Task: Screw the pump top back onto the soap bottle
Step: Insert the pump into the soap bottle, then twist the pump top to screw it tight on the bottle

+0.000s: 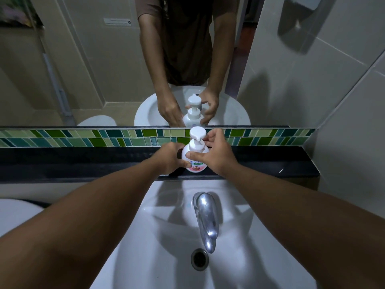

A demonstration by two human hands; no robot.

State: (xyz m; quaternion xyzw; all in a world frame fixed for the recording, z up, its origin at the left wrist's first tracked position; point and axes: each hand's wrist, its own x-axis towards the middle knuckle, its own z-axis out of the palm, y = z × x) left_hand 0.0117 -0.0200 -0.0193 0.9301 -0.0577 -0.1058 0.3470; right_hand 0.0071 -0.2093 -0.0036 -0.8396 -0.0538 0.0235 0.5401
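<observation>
A white soap bottle [194, 157] with a pink label stands upright on the black ledge [83, 163] behind the sink. Its white pump top [198, 133] sits on the bottle's neck. My left hand [169, 158] wraps the bottle's left side. My right hand [215, 153] lies against the right side, thumb across the front of the bottle and fingers up by the pump collar. The back of the bottle is hidden from me; the mirror shows it with both hands around it.
A white sink [166, 236] lies below with a chrome tap [205, 217] and a drain [199, 259]. A green tile strip [83, 137] runs under the mirror [93, 69]. A tiled wall [333, 101] closes the right side.
</observation>
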